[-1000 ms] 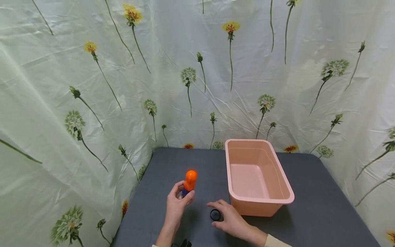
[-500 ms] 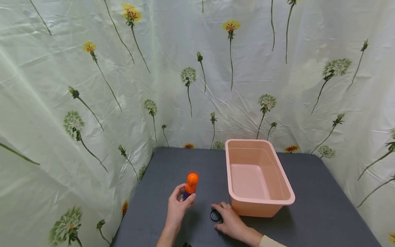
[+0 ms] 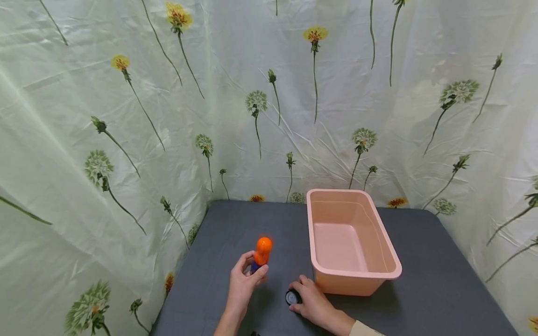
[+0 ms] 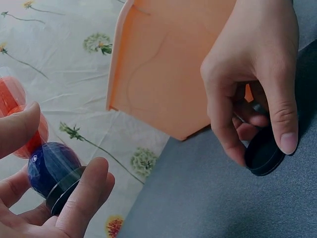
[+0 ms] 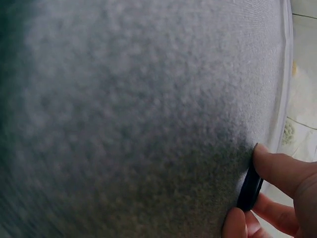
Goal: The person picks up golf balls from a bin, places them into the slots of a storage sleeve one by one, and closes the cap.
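My left hand (image 3: 244, 282) holds a clear tube (image 4: 62, 163) upright over the table. Through its wall show orange balls (image 3: 263, 249) above and a dark blue ball (image 4: 52, 168) below, by a black ring at the bottom end. To the right, my right hand (image 3: 315, 305) pinches a round black lid (image 3: 291, 297) by its edge, between thumb and fingers. In the left wrist view the lid (image 4: 265, 153) is tilted close over the grey cloth, its raised rim showing. The right wrist view shows the same lid (image 5: 250, 188) edge-on between the fingertips.
A pink plastic bin (image 3: 357, 283) stands just beyond my right hand, with nothing in it. Grey cloth (image 3: 235, 224) covers the table. A flower-printed curtain (image 3: 294, 140) hangs behind and along both sides. A small dark object (image 3: 254, 333) peeks in by my left forearm.
My right fingers have closed from a loose spread around the lid to a pinch, and the lid has tilted. The left hand with the tube has drifted slightly right and nearer.
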A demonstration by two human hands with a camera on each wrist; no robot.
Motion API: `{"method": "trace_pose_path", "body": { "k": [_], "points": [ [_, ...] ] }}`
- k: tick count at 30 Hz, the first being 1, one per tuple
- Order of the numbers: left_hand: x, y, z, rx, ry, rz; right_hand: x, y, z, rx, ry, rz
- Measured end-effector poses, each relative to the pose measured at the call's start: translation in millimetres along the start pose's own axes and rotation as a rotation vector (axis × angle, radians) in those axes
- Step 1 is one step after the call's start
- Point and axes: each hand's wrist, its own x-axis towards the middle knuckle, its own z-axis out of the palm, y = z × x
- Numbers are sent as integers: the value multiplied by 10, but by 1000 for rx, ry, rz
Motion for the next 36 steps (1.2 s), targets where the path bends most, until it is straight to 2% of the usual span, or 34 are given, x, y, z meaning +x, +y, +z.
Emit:
{"method": "trace_pose_path", "body": {
  "k": [5, 11, 15, 22, 28, 36],
  "points": [
    [5, -36, 1, -12, -1, 11, 11, -12, -10, -44, 9, -34],
    [-17, -21, -11, 0, 2, 16, 20, -58, -16, -143, -1, -70],
    [-26, -12, -20, 5, 4, 12, 22, -93, -24, -171, -2, -85],
    [-17, 12, -24, -7, 0, 17, 58, -232, -145, -74, 38, -97],
    [-22, 41, -54, -2, -3, 12, 91, -415, -288, 9, 122, -131],
    [-52, 75, -53, 55, 1, 24, 95, -710, -544, 101, 204, -106]
  ]
}}
